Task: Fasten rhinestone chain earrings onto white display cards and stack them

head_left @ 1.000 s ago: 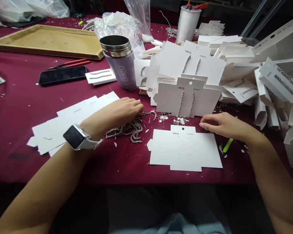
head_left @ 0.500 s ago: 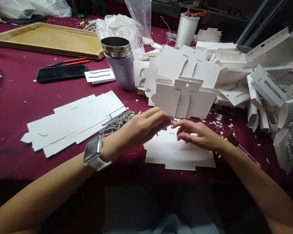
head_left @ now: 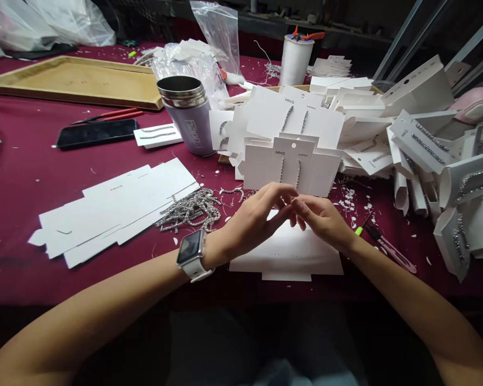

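Card (head_left: 285,262) lies flat under left hand (head_left: 251,220) and right hand (head_left: 328,222), likely for easy reach — whether either grips anything, I cannot tell.

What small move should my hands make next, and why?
Probably bring the left hand and right hand down a little toward the small holes in the flat card. Their fingertips meet above it, no chain shows on its uncovered part, and the standing card behind it holds two chains. What the fingers hold is hidden.
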The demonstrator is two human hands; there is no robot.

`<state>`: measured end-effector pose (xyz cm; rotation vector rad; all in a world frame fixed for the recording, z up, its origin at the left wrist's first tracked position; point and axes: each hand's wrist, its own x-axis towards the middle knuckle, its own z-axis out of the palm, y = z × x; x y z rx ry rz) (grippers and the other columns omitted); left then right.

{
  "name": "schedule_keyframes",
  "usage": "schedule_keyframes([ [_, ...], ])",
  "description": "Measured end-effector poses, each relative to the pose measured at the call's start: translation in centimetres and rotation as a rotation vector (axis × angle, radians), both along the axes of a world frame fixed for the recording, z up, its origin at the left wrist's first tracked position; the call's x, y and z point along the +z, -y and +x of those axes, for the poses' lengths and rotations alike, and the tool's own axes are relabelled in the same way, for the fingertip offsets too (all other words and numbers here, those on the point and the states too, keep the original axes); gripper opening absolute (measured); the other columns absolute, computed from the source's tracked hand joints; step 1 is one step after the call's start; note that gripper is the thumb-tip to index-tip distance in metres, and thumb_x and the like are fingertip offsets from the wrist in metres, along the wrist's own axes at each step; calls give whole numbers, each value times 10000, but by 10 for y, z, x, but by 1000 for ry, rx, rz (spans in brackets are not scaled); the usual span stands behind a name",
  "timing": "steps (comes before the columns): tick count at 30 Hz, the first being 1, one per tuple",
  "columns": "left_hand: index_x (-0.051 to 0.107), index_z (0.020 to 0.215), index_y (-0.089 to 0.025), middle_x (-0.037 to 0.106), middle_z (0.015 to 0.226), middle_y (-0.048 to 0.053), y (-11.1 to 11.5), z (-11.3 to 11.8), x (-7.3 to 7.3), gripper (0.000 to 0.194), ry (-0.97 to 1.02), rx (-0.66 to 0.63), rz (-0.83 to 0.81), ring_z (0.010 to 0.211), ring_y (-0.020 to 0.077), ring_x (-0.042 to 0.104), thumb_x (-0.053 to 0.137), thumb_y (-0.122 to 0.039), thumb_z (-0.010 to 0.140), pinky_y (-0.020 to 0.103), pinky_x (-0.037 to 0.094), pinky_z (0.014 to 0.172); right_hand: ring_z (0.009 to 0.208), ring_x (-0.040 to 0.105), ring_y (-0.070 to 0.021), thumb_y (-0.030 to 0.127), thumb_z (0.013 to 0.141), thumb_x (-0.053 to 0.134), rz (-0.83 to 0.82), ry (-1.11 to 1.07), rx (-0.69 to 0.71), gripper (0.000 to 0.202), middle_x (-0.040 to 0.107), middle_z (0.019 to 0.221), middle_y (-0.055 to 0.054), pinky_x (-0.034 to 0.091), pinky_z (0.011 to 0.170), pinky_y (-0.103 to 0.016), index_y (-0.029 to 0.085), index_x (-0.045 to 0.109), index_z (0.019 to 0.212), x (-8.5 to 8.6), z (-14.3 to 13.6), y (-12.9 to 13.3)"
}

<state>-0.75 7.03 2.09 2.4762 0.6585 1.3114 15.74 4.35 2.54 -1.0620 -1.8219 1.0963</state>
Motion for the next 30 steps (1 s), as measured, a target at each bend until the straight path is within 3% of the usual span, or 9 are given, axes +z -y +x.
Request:
schedule_keyframes([
  [3, 439, 1004, -151, 567, 831, 5, 0, -7, -4, 179, -16, -51, -56, 687, 49, 586, 528, -148, 849, 155, 506, 648, 496, 436, -47, 414, 880, 420, 93, 101, -91, 355, 503, 568, 33, 341, 485, -211, 165, 530, 652, -1, -3, 2],
  [7, 407, 1061, -147, 580, 922, 48, -3, -15, -9, 229, -156, -36, -104, 752, 90, 593, 502, -214, 864, 215, 512, 689, 547, 483, -65, 374, 900, 375, 191, 127, -288, 297, 574, 678, 13, 385, 537, -230, 181, 592, 839, 1, 1, 1],
  [12, 469, 1078, -127, 599, 1028, 96, -10, -20, -15, 257, -513, 103, 162, 878, 207, 574, 410, -305, 902, 349, 492, 743, 775, 564, -122, 266, 870, 381, 296, 149, -547, 299, 634, 792, -27, 419, 722, -287, 192, 534, 624, 8, 17, -8],
  [15, 494, 1120, -150, 562, 1183, 94, -15, -22, -20, 299, -610, 161, 258, 1027, 239, 546, 370, -330, 916, 381, 465, 848, 972, 554, -154, 264, 866, 371, 270, 174, -528, 305, 647, 959, -41, 388, 884, -348, 198, 515, 606, 7, 23, -17],
  [18, 480, 1186, -151, 465, 1322, 107, -20, -23, -22, 365, -667, 207, 237, 1175, 241, 471, 323, -358, 929, 401, 386, 988, 1152, 463, -182, 324, 884, 352, 216, 247, -472, 313, 590, 1171, -23, 297, 1007, -422, 213, 556, 674, 3, 23, -23],
  [21, 466, 1223, -156, 408, 1369, 119, -22, -24, -24, 415, -733, 215, 196, 1243, 247, 408, 302, -400, 930, 409, 334, 1039, 1209, 399, -196, 383, 893, 332, 167, 337, -418, 326, 495, 1310, 17, 261, 1040, -459, 241, 600, 771, 1, 19, -24],
  [27, 461, 1236, -178, 345, 1406, 127, -20, -24, -28, 428, -767, 216, 186, 1279, 253, 358, 291, -424, 930, 415, 269, 1074, 1260, 345, -188, 442, 901, 317, 113, 349, -367, 351, 418, 1378, 37, 243, 1066, -454, 278, 627, 904, 1, 14, -21],
  [30, 477, 1213, -178, 337, 1408, 128, -20, -24, -29, 406, -745, 214, 198, 1283, 255, 343, 292, -405, 932, 416, 259, 1070, 1251, 367, -177, 423, 909, 324, 147, 282, -375, 344, 460, 1339, 4, 260, 1060, -439, 261, 627, 920, 4, 14, -19],
])
